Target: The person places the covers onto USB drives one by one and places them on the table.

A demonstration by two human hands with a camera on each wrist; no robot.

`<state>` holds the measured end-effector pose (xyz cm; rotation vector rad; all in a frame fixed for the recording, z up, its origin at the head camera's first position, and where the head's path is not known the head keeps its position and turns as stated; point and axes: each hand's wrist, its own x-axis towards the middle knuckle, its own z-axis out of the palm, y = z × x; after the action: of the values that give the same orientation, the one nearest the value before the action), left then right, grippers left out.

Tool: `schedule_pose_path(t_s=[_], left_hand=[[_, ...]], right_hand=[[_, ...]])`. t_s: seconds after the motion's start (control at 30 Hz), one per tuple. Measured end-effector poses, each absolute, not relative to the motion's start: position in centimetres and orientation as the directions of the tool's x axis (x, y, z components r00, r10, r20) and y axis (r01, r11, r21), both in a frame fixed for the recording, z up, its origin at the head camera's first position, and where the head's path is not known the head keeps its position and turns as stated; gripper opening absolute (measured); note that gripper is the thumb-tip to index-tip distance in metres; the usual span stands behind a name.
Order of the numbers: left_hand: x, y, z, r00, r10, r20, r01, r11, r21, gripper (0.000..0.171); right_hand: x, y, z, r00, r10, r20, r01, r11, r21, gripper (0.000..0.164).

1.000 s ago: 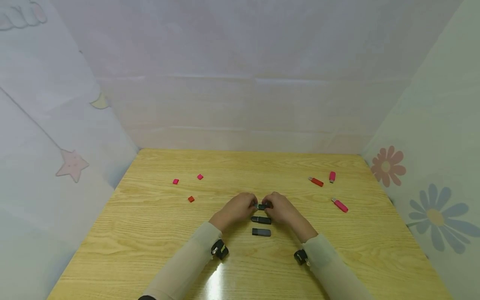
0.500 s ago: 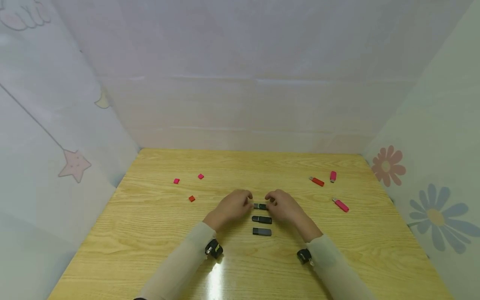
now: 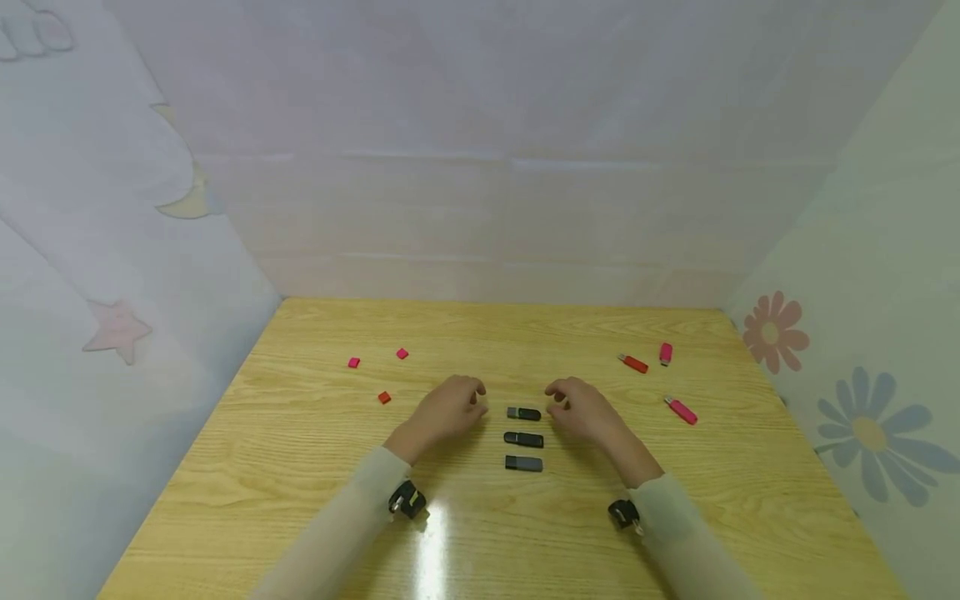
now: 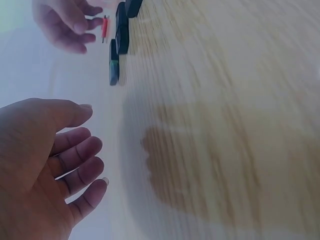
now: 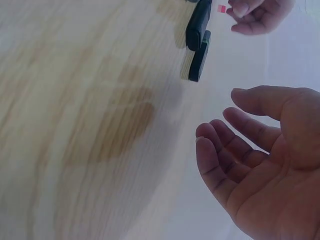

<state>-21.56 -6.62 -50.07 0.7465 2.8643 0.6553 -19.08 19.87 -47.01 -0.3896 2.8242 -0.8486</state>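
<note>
Three dark USB sticks lie in a column at the middle of the table: a black USB stick with a grey end (image 3: 524,413) farthest away, a black USB stick (image 3: 523,439) in the middle, and a grey USB stick with a black end (image 3: 523,463) nearest. My left hand (image 3: 448,408) is just left of the farthest stick, fingers loosely bent and holding nothing. To its right, my right hand (image 3: 587,410) hovers with relaxed, empty fingers. Both wrist views show bare palms, with thumb and fingers apart.
At the right lie a red USB stick (image 3: 633,363) and two pink ones, the far pink stick (image 3: 666,353) and the near pink stick (image 3: 681,410). Toward the left are a red cap (image 3: 384,397), a pink cap (image 3: 354,362) and another pink cap (image 3: 402,353).
Both hands have let go of the farthest dark stick and drawn apart, the left hand to the left and the right hand to the right. The sticks now lie uncovered.
</note>
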Motion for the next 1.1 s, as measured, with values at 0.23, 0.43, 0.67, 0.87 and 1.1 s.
schedule_pose_path(t_s=[0.23, 0.43, 0.67, 0.87, 1.1], left_hand=[[-21.2, -8.3, -49.9, -0.884, 0.468, -0.003, 0.421, 0.799, 0.430, 0.030], [-21.1, -9.3, -49.8, -0.895, 0.446, -0.006, 0.399, 0.807, 0.435, 0.030], [-21.0, -10.2, -49.7, -0.909, 0.417, 0.000, 0.374, 0.817, 0.438, 0.029], [-21.0, -11.2, -49.9, -0.913, 0.409, 0.017, 0.375, 0.820, 0.433, 0.028], [-20.8, -12.2, -49.7, -0.919, 0.389, 0.064, 0.377, 0.819, 0.432, 0.025]], right_hand=[[-18.9, 20.6, -46.8, -0.953, -0.290, -0.086, -0.195, 0.806, -0.559, 0.032], [-18.9, 21.2, -46.8, -0.953, -0.291, -0.087, -0.194, 0.803, -0.563, 0.034], [-18.8, 21.7, -46.4, -0.954, -0.284, -0.097, -0.185, 0.812, -0.554, 0.034], [-19.0, 22.5, -46.6, -0.955, -0.279, -0.099, -0.182, 0.818, -0.546, 0.034], [-19.0, 23.6, -46.5, -0.960, -0.263, -0.099, -0.171, 0.826, -0.536, 0.035]])
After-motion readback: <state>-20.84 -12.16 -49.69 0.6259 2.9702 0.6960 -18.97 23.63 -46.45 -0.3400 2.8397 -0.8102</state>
